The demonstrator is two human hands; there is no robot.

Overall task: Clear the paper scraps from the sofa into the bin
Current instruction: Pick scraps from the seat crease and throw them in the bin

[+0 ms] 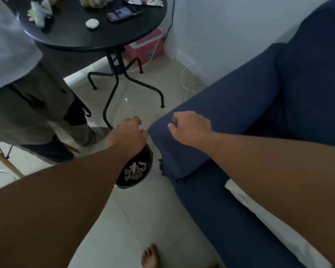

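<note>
Since paper scraps are seen inside the bin by the sofa, most seems done. Left hand and right hand are curled; any contents cannot be told.

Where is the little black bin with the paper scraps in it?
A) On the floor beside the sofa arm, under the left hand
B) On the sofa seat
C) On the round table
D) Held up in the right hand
A: the bin stands on the pale floor next to the sofa arm, with the left hand above it.
</note>
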